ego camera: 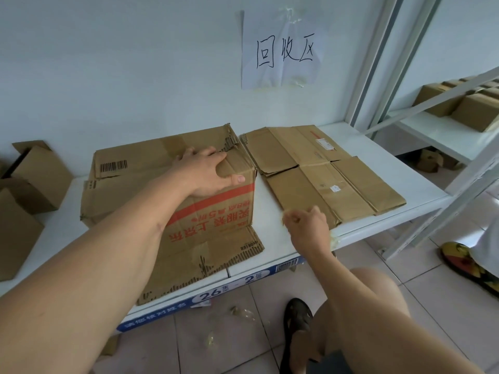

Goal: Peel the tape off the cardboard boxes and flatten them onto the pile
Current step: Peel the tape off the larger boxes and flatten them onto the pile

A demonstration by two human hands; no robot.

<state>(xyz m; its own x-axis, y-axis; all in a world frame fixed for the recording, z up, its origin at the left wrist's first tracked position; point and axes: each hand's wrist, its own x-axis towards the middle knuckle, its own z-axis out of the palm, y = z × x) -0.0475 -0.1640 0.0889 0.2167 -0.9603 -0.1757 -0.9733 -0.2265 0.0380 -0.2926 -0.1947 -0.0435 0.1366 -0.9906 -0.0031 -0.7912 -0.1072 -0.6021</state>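
A long white shelf (297, 247) runs across the room, and the cardboard sits on it. The biggest thing on it is one brown box (172, 201) near the middle. It still stands up like a box. It has a red stripe and red writing on its front side, and a black barcode on top. Its edges are torn and bumpy. One bottom flap lies flat on the shelf, sticking out toward the person.

Just to the right of the box is the pile (321, 171) of flat cardboard. It looks like two or three sheets, but the exact count is hard to tell. The top sheet has small white stickers on it.

Three small brown boxes (32, 184) stand at the far left. More boxes (459, 103) sit on another shelf at the right; they are too bunched up to count.

The left hand (208, 171) grips the top right corner of the big box, fingers on top and thumb down the front.

The right hand (307, 225) is curled tight at the near edge of the pile. It seems to pinch something tiny, maybe tape, but I cannot tell.

Bits of clear tape (240, 314) lie on the tiled floor.
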